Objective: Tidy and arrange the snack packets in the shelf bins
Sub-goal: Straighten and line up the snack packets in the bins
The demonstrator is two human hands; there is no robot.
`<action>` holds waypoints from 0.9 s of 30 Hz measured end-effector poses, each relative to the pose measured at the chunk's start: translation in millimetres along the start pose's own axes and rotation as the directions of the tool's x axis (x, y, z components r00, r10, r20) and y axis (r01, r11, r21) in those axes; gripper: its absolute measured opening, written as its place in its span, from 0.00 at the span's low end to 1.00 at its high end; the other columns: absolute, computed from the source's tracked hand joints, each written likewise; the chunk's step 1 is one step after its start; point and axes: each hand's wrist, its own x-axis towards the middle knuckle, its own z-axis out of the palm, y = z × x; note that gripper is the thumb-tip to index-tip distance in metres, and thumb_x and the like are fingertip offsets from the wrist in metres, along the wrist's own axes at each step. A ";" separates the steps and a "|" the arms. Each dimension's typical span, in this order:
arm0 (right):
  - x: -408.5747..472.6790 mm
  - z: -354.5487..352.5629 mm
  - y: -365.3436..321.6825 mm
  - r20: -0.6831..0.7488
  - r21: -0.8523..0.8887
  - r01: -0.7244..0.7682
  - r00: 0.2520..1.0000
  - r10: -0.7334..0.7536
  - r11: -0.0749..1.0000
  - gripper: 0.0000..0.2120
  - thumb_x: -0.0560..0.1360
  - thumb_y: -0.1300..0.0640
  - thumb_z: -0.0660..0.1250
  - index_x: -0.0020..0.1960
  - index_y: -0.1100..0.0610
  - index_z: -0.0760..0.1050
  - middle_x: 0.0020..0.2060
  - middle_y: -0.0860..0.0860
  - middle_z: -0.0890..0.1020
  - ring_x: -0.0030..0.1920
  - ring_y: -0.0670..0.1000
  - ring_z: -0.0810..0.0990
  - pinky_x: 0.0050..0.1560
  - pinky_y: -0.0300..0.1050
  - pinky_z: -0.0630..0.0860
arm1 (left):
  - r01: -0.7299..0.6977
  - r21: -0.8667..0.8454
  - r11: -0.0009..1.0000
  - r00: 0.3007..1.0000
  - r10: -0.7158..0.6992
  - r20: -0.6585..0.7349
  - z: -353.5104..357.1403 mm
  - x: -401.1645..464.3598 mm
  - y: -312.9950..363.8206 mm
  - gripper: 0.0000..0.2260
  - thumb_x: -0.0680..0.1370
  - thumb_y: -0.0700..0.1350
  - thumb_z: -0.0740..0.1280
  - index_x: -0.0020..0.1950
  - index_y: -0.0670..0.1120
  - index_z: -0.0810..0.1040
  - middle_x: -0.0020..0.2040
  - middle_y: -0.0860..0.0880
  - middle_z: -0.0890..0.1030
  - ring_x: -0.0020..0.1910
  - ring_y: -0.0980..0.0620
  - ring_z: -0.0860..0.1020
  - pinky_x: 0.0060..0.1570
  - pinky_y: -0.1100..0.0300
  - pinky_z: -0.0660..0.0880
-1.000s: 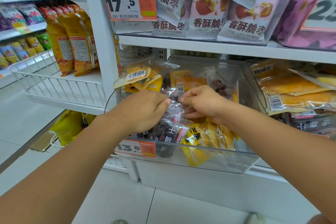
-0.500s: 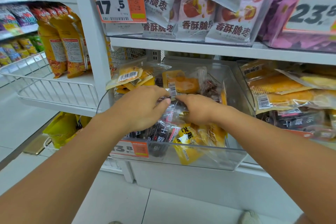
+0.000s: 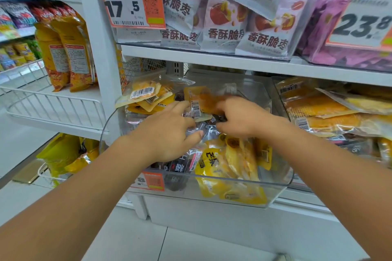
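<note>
Both hands are deep in the clear bin (image 3: 282, 194) on the middle shelf, working over a jumble of snack packets. The left hand (image 3: 167, 133) reaches in from the near left, fingers stretched forward and the thumb spread low over the crinkly clear wrappers; whether it actually pinches anything I cannot tell, since its fingertips are lost among the plastic. The right hand (image 3: 241, 118) comes in from the right, fingers curled round the orange packet (image 3: 201, 97) with the barcode, which lies in the middle of the bin towards the far side. Now the risks: the yellow packets (image 3: 229, 163) lean against the near front wall, piled close to its rim, so a careless wrist drag looks likely to tip one over onto the floor. At the far left, the stack of yellow packets (image 3: 146, 95) already overhangs the bin's left edge, and a nudge from the left hand could send it sliding out. The slick film looks slippery, so a loose pinch could drop the orange packet back into the heap. The dark packets (image 3: 182, 165) near the front sit half buried, easy to leave behind.
</note>
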 end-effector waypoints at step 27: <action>-7.3 -8.0 -19.6 0.206 0.041 -0.044 0.978 0.034 0.998 0.19 0.80 0.44 0.63 0.41 0.59 0.77 0.37 0.53 0.80 0.38 0.54 0.77 0.41 0.47 0.73 | -0.006 -0.043 0.999 0.998 0.004 -0.061 -2.5 -3.7 -0.6 0.24 0.82 0.61 0.56 0.72 0.51 0.73 0.77 0.50 0.67 0.75 0.50 0.65 0.69 0.53 0.69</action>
